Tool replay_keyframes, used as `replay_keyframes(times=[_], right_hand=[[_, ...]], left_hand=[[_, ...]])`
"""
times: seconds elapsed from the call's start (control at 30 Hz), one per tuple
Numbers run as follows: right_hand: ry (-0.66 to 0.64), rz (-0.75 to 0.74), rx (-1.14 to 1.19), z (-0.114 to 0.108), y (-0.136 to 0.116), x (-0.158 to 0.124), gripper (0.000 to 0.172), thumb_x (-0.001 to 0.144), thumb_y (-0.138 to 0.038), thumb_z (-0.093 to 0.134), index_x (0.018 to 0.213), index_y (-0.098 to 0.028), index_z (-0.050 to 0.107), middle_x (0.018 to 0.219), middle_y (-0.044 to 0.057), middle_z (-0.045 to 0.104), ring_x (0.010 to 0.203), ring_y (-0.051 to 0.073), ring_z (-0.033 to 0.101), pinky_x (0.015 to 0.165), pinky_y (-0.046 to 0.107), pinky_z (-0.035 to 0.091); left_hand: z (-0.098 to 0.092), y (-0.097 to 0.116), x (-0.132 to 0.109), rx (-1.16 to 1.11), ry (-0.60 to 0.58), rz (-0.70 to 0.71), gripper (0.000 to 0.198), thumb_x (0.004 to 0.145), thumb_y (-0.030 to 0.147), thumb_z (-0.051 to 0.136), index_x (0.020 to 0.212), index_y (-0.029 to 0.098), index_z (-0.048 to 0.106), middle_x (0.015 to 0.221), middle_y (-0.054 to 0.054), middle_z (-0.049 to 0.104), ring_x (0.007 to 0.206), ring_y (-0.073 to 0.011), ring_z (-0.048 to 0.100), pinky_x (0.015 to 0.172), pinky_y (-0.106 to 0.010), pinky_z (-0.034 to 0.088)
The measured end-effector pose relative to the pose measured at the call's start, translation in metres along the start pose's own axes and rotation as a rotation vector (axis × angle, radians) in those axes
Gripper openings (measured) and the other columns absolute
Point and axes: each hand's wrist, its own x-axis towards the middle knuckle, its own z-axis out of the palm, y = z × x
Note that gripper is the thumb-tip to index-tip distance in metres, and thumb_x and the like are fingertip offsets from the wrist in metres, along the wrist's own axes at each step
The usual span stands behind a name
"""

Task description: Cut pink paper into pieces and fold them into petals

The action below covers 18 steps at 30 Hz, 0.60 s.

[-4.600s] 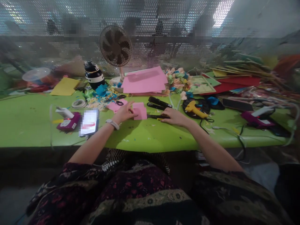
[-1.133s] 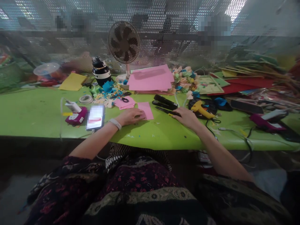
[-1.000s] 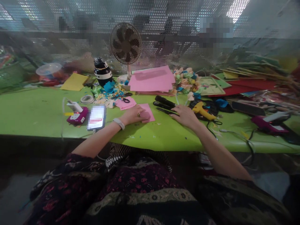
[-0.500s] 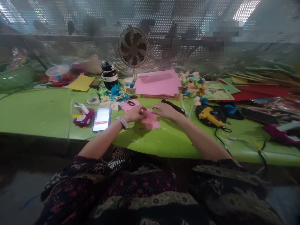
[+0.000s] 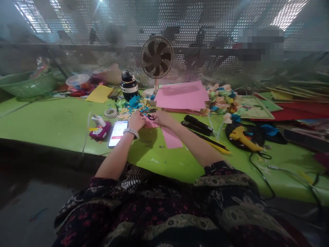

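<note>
So, using the phone (image 5: 117,135) as the landmark: the left hand (image 5: 136,120) sits just off its far right corner, fingers curled and fairly close together over the near edge of some small pink papers (image 5: 152,124). The right hand (image 5: 161,118) is further right of the phone, bent loosely, fingertips by the other end of those papers. Can't tell if either one has a real grip; the contact is too small to see.

The small papers lie right of the phone and a bit beyond it, scissors (image 5: 151,117) on top. I'd mind those scissors: lift them off first or work at the paper's free edge, otherwise thin stuff like this probably drags or creases. Light touch, I reckon, one hand steadying while the other picks up a single layer.

Also watch the right forearm. It passes over the loose pink strip (image 5: 171,139), further right of the phone and flat on the tabletop (image 5: 185,168), so a low sleeve could knock it crooked.
</note>
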Motion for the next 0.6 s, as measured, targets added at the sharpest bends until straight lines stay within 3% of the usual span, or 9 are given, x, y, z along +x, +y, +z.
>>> replay_keyframes(times=[0.23, 0.6], right_hand=[[0.019, -0.054, -0.133, 0.022, 0.003, 0.012, 0.03, 0.104, -0.015, 0.049, 0.122, -0.013, 0.073, 0.12, 0.02, 0.069, 0.11, 0.027, 0.064, 0.083, 0.033, 0.049], [0.128, -0.155, -0.219, 0.021, 0.002, 0.02, 0.035, 0.108, -0.014, 0.039, 0.121, -0.004, 0.07, 0.117, 0.023, 0.069, 0.112, 0.029, 0.059, 0.089, 0.039, 0.044]], left_hand=[[0.007, -0.002, 0.006, -0.036, 0.016, -0.099, 0.02, 0.088, 0.018, 0.061, 0.107, 0.016, 0.069, 0.11, -0.016, 0.076, 0.113, -0.0326, 0.07, 0.096, -0.04, 0.052], [0.02, -0.019, 0.021, -0.166, 0.068, -0.123, 0.018, 0.087, 0.022, 0.065, 0.098, 0.015, 0.078, 0.095, -0.011, 0.079, 0.096, -0.0265, 0.073, 0.087, -0.034, 0.054]])
